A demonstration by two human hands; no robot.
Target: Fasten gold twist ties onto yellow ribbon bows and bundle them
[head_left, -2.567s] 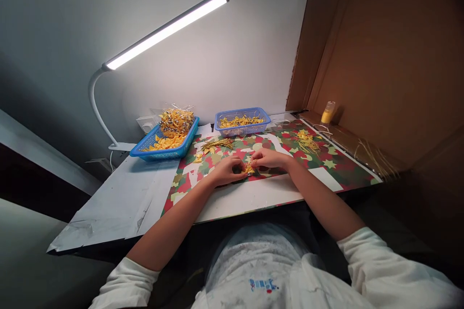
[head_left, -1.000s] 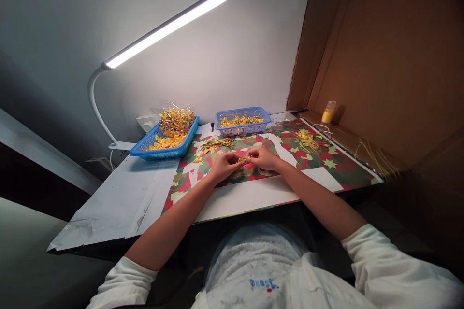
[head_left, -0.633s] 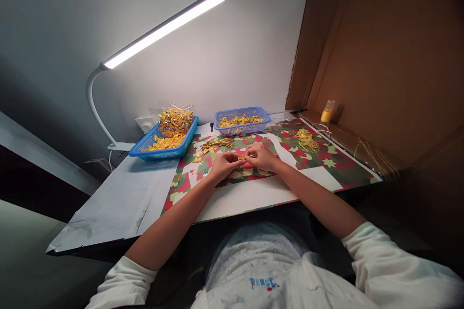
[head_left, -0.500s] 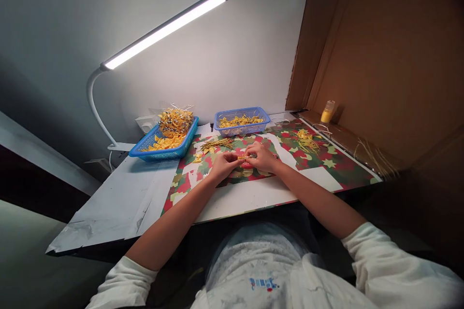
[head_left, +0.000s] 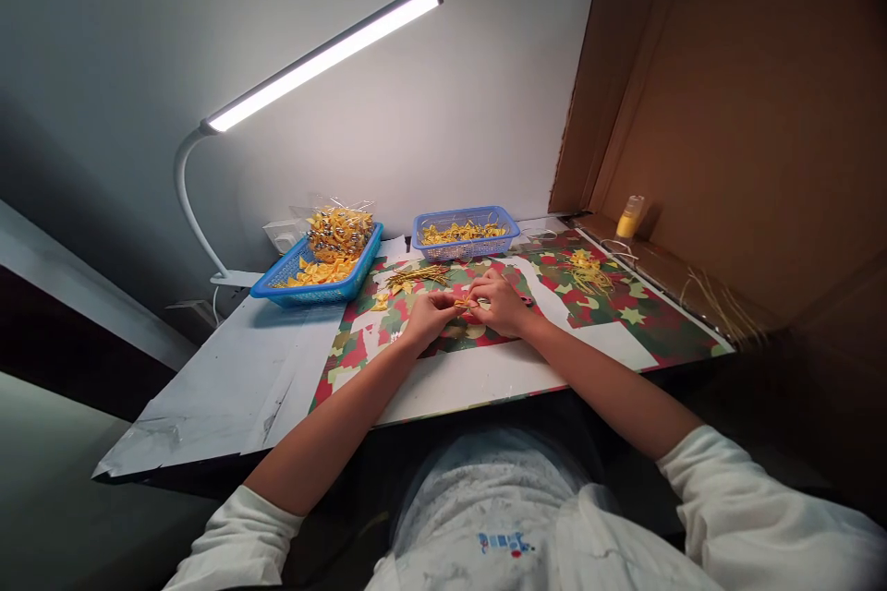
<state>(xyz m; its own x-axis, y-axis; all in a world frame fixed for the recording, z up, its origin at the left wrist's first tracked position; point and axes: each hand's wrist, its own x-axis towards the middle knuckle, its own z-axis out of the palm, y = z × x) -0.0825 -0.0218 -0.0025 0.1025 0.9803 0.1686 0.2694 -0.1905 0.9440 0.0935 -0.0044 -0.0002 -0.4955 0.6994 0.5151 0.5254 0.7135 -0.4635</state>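
One yellow piece (head_left: 461, 303), left hand (head_left: 428, 318) and right hand (head_left: 500, 305) pinching

No legible text, blue print (head_left: 505, 543) on white clothing (head_left: 478, 488) unreadable

the left hand (head_left: 428, 319) and right hand (head_left: 502, 307) pinch a small yellow piece (head_left: 461, 303) between them over a camouflage-patterned sheet (head_left: 658, 325), gold cords (head_left: 417, 276) lying just beyond. far left, a blue plastic basket (head_left: 315, 297) holds yellow bows (head_left: 320, 271) and a clear bag (head_left: 339, 231); to its right stands a periwinkle basket (head_left: 478, 250). a lit desk lamp (head_left: 325, 63) rises at left, a small bottle (head_left: 629, 217) stands far right
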